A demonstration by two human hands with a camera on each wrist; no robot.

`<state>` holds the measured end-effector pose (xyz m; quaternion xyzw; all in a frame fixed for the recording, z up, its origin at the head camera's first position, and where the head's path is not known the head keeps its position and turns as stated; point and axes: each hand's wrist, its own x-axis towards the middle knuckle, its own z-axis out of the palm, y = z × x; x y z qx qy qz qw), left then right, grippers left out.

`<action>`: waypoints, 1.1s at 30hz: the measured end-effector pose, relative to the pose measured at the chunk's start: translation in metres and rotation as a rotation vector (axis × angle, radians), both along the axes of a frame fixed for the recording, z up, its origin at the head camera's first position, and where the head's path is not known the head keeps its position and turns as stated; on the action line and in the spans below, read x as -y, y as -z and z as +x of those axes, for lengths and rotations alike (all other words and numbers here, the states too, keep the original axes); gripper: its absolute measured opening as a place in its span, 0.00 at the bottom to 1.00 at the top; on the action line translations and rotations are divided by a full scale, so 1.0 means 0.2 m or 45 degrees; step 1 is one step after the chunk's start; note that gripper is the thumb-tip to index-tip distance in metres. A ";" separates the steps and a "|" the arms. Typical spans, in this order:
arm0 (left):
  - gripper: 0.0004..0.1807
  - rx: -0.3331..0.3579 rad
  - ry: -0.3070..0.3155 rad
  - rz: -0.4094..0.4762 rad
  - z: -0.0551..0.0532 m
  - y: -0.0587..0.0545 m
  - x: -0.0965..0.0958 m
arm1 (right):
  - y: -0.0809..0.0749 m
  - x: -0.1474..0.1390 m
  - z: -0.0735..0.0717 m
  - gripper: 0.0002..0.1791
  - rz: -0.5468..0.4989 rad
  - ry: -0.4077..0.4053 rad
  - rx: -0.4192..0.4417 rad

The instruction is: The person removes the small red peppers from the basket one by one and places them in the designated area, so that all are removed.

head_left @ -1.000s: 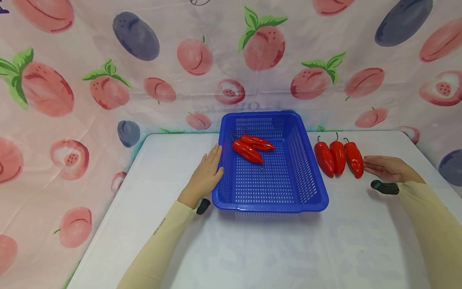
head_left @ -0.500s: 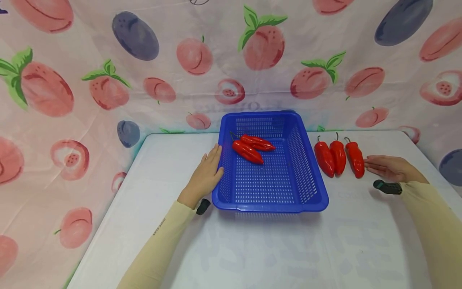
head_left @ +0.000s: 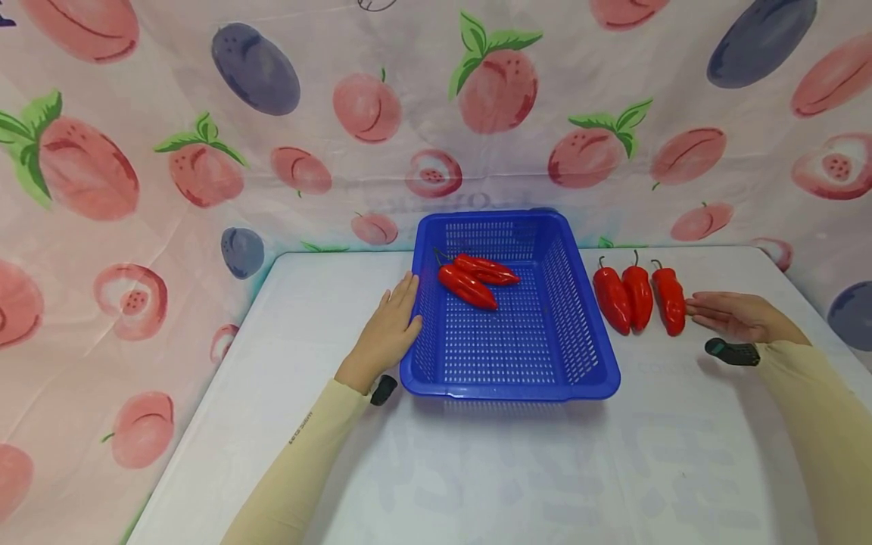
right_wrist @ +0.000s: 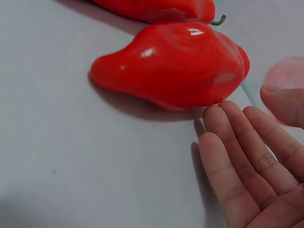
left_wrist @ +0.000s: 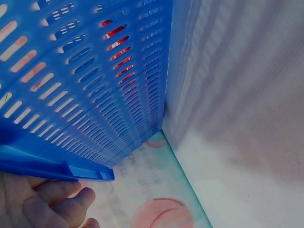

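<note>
A blue plastic basket (head_left: 504, 390) stands mid-table, with two red peppers (head_left: 470, 286) lying in its far left part. My left hand (head_left: 384, 329) rests with straight fingers along the basket's left rim. In the left wrist view its fingers (left_wrist: 66, 199) lie under that rim, beside the slotted wall. To the right of the basket, three more red peppers lie in a row, stems pointing away. The rightmost pepper (head_left: 670, 301) is nearest my right hand (head_left: 742, 316), whose extended fingertips are at its side. In the right wrist view the thumb stays apart from that pepper (right_wrist: 171, 66).
The other two peppers of the row, the left one (head_left: 612, 300) and the middle one (head_left: 637, 297), lie close to the basket's right wall. All stand on a white table (head_left: 518, 477). A fruit-printed cloth (head_left: 306, 76) hangs behind and at the left.
The rightmost pepper has rolled slightly and lies a little farther right, apart from the middle one. My right hand has shifted slightly right. The left hand and basket have stayed put.
</note>
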<state>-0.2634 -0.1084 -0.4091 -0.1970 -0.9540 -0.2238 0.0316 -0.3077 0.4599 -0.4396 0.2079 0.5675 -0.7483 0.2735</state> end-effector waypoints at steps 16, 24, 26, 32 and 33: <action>0.35 0.005 0.006 0.009 0.00 0.00 0.00 | 0.00 0.00 0.00 0.13 -0.005 -0.001 -0.005; 0.35 0.010 0.004 0.011 0.00 0.00 0.00 | -0.01 -0.01 0.00 0.13 -0.022 0.007 0.015; 0.35 0.013 0.001 0.004 0.00 0.00 0.00 | -0.02 -0.01 0.00 0.13 -0.016 0.001 0.012; 0.35 0.025 -0.003 0.006 0.00 0.00 0.00 | -0.06 -0.01 0.01 0.15 0.028 -0.054 -0.020; 0.35 0.024 -0.002 0.007 0.00 0.00 0.00 | -0.07 -0.01 0.01 0.15 0.042 -0.061 -0.035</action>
